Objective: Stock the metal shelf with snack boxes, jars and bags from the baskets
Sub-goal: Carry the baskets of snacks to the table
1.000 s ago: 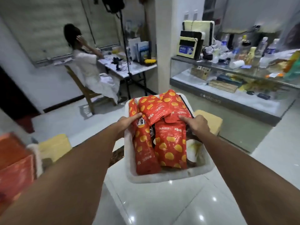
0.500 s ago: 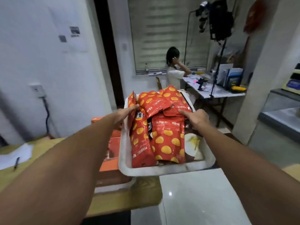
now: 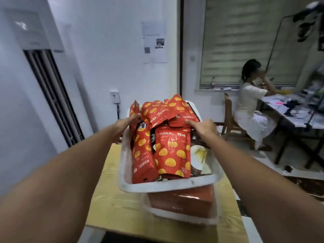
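Observation:
I hold a white plastic basket (image 3: pixel 166 187) in front of me, piled with several red snack bags (image 3: pixel 172 155) printed with yellow spots. My left hand (image 3: pixel 128 121) grips its left rim beside an upright bag. Over on the right rim, my right hand (image 3: pixel 201 127) grips with the thumb pressing on a bag. A white and yellow pack (image 3: pixel 199 155) lies in the basket's right side. The held basket hangs just over a second white basket (image 3: pixel 182 220) holding red boxes (image 3: pixel 182 200). No metal shelf is in view.
The lower basket stands on a yellow table (image 3: pixel 112 204) near a white wall. A person (image 3: pixel 250 106) sits on a wooden chair (image 3: pixel 228 116) at a cluttered desk (image 3: pixel 298 114) to the right. A dark doorway is at left.
I have turned left while carrying the basket. It went from over the white floor to above the yellow table and the basket of red boxes. Both hands kept their hold.

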